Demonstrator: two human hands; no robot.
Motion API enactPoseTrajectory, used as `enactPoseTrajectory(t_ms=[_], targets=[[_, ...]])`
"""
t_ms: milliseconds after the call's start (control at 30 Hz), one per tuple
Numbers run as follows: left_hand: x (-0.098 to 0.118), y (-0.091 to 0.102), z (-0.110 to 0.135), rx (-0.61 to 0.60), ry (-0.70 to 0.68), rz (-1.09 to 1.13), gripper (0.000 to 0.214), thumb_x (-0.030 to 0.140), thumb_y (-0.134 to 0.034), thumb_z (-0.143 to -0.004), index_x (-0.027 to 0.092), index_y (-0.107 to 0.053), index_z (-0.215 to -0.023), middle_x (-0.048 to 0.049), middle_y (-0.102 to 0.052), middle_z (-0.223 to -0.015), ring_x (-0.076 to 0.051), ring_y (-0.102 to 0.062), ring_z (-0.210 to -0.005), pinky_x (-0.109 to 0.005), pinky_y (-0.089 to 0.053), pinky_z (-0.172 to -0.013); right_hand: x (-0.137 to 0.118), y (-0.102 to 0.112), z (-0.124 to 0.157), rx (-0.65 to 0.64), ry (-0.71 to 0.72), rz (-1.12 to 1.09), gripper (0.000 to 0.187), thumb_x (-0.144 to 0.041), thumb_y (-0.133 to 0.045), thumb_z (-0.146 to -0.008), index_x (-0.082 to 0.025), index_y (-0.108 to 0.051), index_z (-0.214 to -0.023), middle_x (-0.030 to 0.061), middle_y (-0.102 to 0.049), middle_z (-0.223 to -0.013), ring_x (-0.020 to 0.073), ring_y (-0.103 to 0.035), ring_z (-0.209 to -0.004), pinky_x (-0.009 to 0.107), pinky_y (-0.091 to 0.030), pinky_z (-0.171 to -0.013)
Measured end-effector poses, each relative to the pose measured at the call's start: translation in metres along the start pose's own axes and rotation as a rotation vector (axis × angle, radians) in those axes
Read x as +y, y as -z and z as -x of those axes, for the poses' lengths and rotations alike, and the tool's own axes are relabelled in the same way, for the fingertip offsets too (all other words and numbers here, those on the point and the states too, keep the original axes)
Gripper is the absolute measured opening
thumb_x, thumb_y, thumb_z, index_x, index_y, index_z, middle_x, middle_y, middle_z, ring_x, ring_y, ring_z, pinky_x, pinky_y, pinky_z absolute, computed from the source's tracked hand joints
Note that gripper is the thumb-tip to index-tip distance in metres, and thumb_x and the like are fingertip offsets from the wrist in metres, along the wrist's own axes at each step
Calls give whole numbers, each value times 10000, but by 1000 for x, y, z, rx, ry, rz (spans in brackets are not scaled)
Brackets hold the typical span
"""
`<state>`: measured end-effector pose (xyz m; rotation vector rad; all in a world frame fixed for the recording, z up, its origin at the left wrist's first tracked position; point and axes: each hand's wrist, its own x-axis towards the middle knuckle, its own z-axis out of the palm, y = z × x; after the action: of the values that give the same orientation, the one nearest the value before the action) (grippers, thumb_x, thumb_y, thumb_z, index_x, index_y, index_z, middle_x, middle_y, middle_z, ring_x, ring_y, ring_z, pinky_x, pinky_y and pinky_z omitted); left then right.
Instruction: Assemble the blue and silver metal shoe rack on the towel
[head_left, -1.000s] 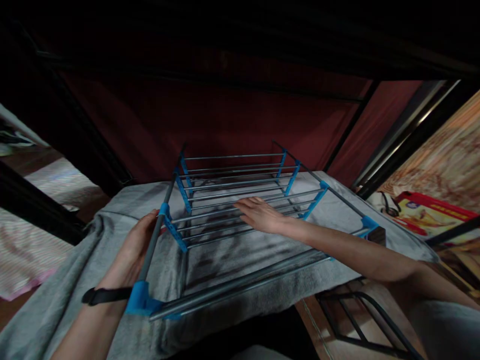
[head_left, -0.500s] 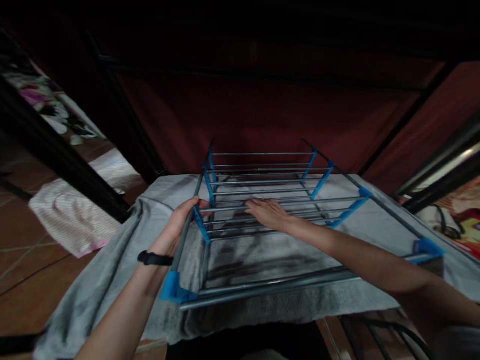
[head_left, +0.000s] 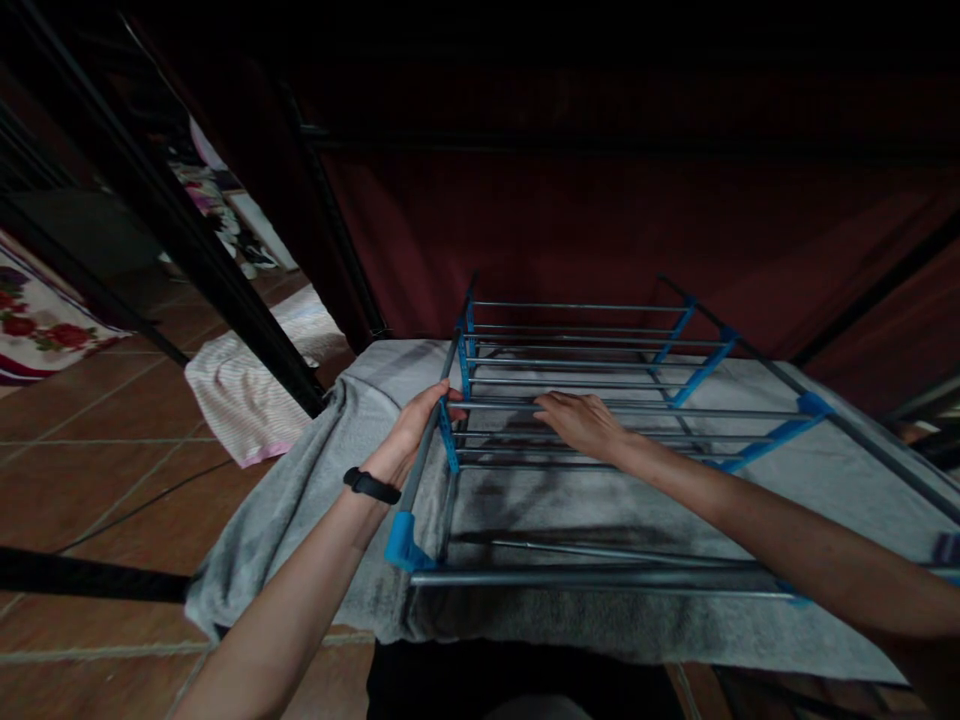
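A metal rack of grey tubes with blue plastic brackets lies before me on a grey blanket. My left hand is closed round its left side tube, at a blue bracket, with the thumb on top; a black band circles that wrist. My right hand has its fingers curled over a crossbar near the middle of the rack, its underside hidden. Close to my body runs a thick front tube, joined at its left end to a blue corner piece. My right forearm covers part of the rack's right side.
The grey blanket hangs over the left edge. Dark metal posts stand at the left, with a striped cloth beside them on the tiled floor. A dark red curtain closes off the back.
My view has turned left, so the rack and both hands appear farther right. Both hands keep their places on the rack, the left on the side tube and the right on the crossbar.
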<state>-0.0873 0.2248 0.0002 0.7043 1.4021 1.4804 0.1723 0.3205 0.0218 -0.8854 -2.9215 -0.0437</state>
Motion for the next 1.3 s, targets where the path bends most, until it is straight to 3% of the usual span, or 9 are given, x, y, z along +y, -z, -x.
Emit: enactPoseTrajectory(t_ms=[733, 1000, 1300], targets=[[0, -12, 2, 78, -10, 88, 383, 520, -718, -678, 149, -656, -752, -8, -619, -650, -150, -609, -571, -244, -433, -497, 1, 1, 2, -20, 14, 33, 327, -353, -316, -1044, -223, -587, -1172, 70, -689, -1152, 231, -671, -989, 287, -408, -680], [-1, -16, 3, 110, -54, 122, 349, 485, -733, -684, 143, -672, -725, -22, -651, -683, -147, -609, -608, -259, -490, -606, 1, 2, 4, -26, 11, 22, 331, -364, -316, -1046, -219, -590, -1162, 68, -697, -1128, 237, -674, -984, 291, -404, -668], [-2, -17, 3, 107, -47, 130, 349, 482, -720, -709, 137, -668, -723, -9, -635, -674, -138, -606, -606, -255, -495, -608, 3, 4, 3, -43, 13, -12, 325, -376, -326, -1043, -223, -579, -1178, 61, -706, -1136, 244, -675, -1004, 293, -414, -692]])
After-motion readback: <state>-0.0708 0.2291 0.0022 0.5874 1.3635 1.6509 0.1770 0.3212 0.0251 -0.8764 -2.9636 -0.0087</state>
